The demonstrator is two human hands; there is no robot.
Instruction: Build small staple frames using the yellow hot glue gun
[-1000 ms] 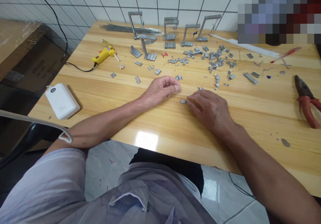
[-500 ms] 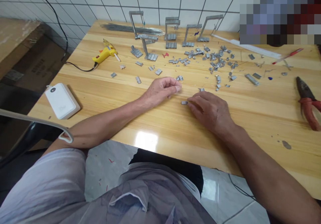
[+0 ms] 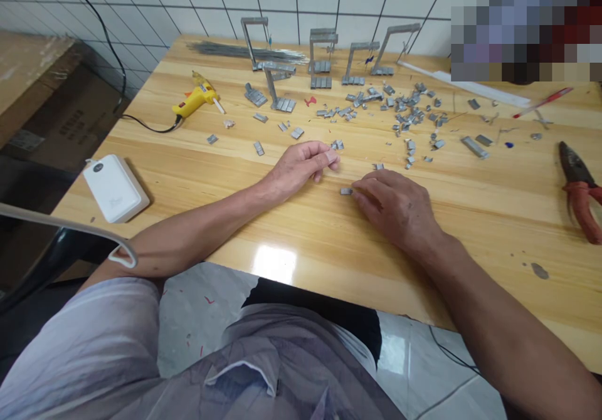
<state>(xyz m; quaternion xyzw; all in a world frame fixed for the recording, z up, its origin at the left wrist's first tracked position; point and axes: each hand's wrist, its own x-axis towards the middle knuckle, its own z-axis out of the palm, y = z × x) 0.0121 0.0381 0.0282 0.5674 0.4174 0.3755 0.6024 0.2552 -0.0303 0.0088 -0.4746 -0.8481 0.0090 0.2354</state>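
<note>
My right hand (image 3: 395,207) rests on the wooden table with its thumb and index finger pinched on the end of a small grey metal piece (image 3: 346,191). Left of it, my left hand (image 3: 305,164) lies with fingers curled and thumb pressed against them; whatever may be between those fingertips is hidden. Just beyond the left fingertips are small grey metal bits (image 3: 337,145). Another bent bit (image 3: 378,167) lies behind the right knuckles. Farther back, a loose pile of grey metal pieces (image 3: 409,116) spreads over the table.
Several grey metal frames (image 3: 285,105) stand at the back, by a bundle of thin rods (image 3: 226,50). A yellow glue gun (image 3: 195,100) and a white power bank (image 3: 115,188) lie left. Red-handled pliers (image 3: 580,194) and a red pen (image 3: 543,102) lie right.
My left thumb and fingertips have shifted slightly, the thumb lifting a little. My right hand keeps its pinch on the metal piece in the same place.
</note>
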